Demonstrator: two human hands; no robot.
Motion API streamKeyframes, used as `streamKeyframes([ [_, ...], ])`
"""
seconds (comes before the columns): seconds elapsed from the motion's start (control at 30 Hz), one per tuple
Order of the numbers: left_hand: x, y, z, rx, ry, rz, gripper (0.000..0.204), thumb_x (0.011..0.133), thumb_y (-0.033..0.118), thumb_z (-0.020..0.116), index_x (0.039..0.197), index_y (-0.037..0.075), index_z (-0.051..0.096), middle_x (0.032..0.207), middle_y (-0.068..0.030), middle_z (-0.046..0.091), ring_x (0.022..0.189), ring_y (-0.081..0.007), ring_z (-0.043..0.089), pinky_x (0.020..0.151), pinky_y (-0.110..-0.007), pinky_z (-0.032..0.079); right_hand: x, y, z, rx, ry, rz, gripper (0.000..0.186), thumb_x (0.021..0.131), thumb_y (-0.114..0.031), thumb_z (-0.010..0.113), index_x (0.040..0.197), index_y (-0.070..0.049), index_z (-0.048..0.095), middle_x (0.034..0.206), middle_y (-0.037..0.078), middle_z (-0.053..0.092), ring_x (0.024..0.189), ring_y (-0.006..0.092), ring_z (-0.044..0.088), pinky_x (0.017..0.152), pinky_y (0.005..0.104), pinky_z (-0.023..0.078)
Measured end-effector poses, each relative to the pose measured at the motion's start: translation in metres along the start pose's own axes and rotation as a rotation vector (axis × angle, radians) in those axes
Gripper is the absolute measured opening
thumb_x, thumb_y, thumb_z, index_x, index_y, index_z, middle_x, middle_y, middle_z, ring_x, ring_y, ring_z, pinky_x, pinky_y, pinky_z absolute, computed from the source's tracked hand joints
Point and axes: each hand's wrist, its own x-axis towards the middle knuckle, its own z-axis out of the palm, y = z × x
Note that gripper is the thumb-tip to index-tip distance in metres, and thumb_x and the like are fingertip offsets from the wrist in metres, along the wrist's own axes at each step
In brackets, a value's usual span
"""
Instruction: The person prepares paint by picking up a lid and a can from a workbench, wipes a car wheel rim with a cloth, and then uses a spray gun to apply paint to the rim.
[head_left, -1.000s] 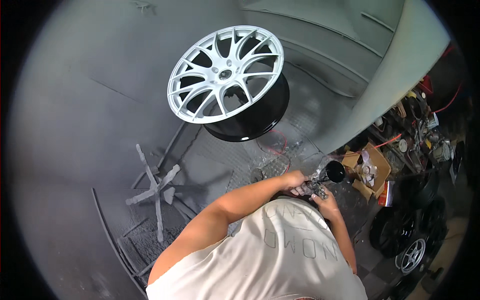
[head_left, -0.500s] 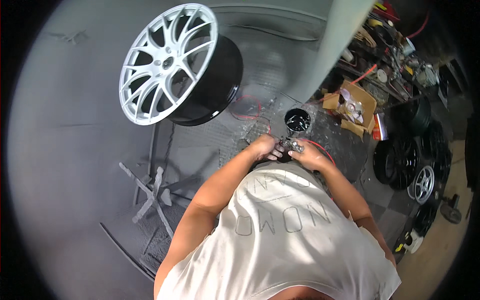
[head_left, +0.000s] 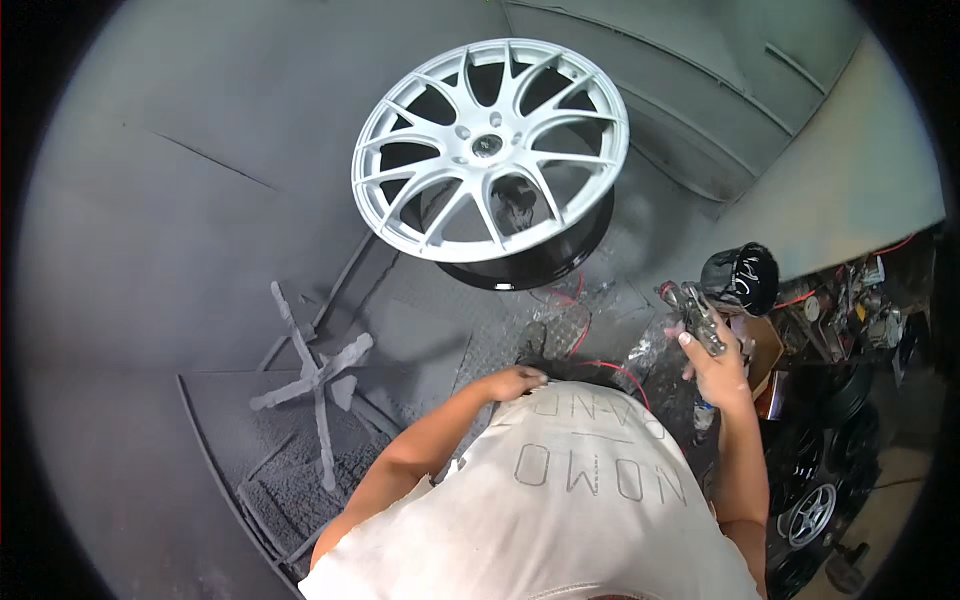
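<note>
My right arm runs up the right side of the scene, elbow bent and forearm raised, and my right hand [head_left: 715, 368] is clamped around the grip of a spray gun [head_left: 697, 315] held up in front of me, its nozzle end pointing far and left. The fingers [head_left: 688, 342] are wrapped tight on the handle. The black paint cup [head_left: 741, 278] sits on top of the gun, tilted to the right; I cannot tell what is in it. My left arm comes across from the near left, bent at the elbow, and my left hand [head_left: 515, 382] rests against the top of my pale shirt [head_left: 570, 490], fingers curled loosely, with nothing visibly in it. Far and left of the gun, well apart from both hands, the white multi-spoke wheel [head_left: 490, 148] stands tilted on its stand over the grey floor. To the near left lies a paint-crusted cross-shaped stand [head_left: 315, 375].
</note>
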Motion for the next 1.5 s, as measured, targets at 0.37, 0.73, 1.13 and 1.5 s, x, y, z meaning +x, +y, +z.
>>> streamKeyframes([
  [0.37,0.030,-0.158,-0.200,-1.676,0.630,0.194,0.071,0.108,0.066,0.031,0.122,0.005,0.063,0.094,-0.0118,0.069,0.077,-0.0240,0.061,0.065,-0.036,0.050,0.038,-0.229,0.078,-0.285,-0.119,-0.127,0.041,0.090,-0.011,0.075,0.126,0.004,0.064,0.090,0.006,0.072,0.076,0.0103,0.063,0.058,0.0241,0.048],
  [0.73,0.023,-0.129,-0.376,-1.431,0.978,0.233,0.036,0.105,0.030,0.049,0.115,0.002,0.070,0.110,-0.0132,0.075,0.094,-0.0281,0.074,0.080,-0.044,0.060,0.105,-0.304,0.143,-0.451,-0.032,-0.110,0.047,0.094,-0.015,0.072,0.134,0.004,0.058,0.081,0.005,0.065,0.066,0.0099,0.062,0.044,0.0213,0.042],
  [1.13,0.017,-0.121,-0.364,-1.383,0.964,0.146,0.032,0.103,0.030,0.051,0.107,0.008,0.074,0.092,-0.0095,0.076,0.075,-0.0251,0.074,0.062,-0.040,0.060,0.106,-0.318,0.131,-0.475,-0.144,-0.116,0.044,0.093,-0.016,0.072,0.133,0.002,0.063,0.083,0.003,0.067,0.071,0.0079,0.063,0.045,0.0205,0.043],
  [1.5,0.002,-0.084,-0.287,-1.317,0.980,0.030,0.036,0.108,0.031,0.042,0.108,0.012,0.072,0.094,-0.0029,0.075,0.079,-0.0177,0.068,0.064,-0.035,0.050,0.107,-0.311,0.079,-0.643,-0.010,-0.184,0.037,0.092,-0.016,0.072,0.125,-0.001,0.066,0.074,0.001,0.065,0.060,0.0063,0.059,0.045,0.0217,0.043],
])
